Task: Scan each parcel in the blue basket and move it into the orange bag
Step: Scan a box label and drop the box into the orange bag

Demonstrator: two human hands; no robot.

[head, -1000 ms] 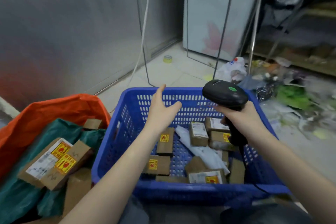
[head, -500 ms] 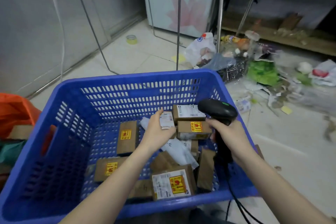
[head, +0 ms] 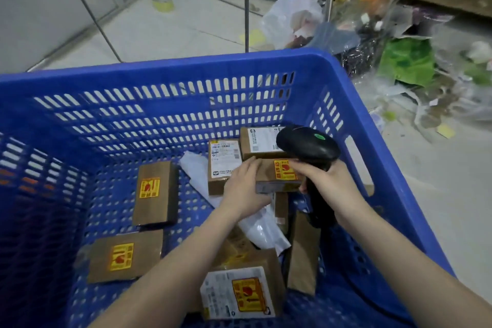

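The blue basket (head: 170, 66) fills the view and holds several small brown cardboard parcels. My left hand (head: 243, 186) grips one parcel with a yellow-and-red sticker (head: 277, 177) near the basket's right middle, thumb on top. My right hand (head: 328, 181) holds the black barcode scanner (head: 306, 145) by its handle, its head just above and to the right of that parcel. Other parcels lie at the left (head: 155, 193), lower left (head: 123, 257) and front (head: 239, 291). A white plastic mailer (head: 255, 229) lies under my left wrist. The orange bag is out of view.
Beyond the basket lies a tiled floor with a roll of yellow tape (head: 162, 1), thin metal rack legs (head: 247, 2), a white plastic bag (head: 292, 13) and a heap of plastic litter (head: 404, 61) at the right. The scanner's cable runs down the basket's right side.
The view has tilted down and closed in on the basket; the orange bag has left the frame. My left hand moved right from a labelled parcel and now grips the stickered one beside the scanner.
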